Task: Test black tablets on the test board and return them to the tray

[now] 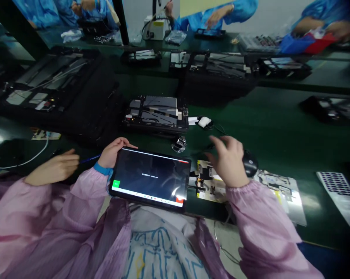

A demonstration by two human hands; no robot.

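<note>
My left hand (pixel 110 154) grips the left edge of a tablet (pixel 151 178), tilted toward me above the table's front edge. Its screen is lit dark, with a green square at the lower left, red patches at the right and a line of small white text. My right hand (pixel 227 159) hovers to the right of the tablet, fingers apart and holding nothing. Beneath it lies a circuit board with yellow tape (pixel 210 181), joined by a connector to the tablet's right side. A black mouse (pixel 250 162) sits just beyond that wrist.
Opened tablets are stacked ahead (pixel 157 112) and at the left (pixel 53 81). A small metal piece (pixel 179 144) and a white adapter (pixel 204 122) lie behind the tablet. A label sheet (pixel 337 186) is at right. A co-worker's hand (pixel 57 167) is close on the left; blue-sleeved people work opposite.
</note>
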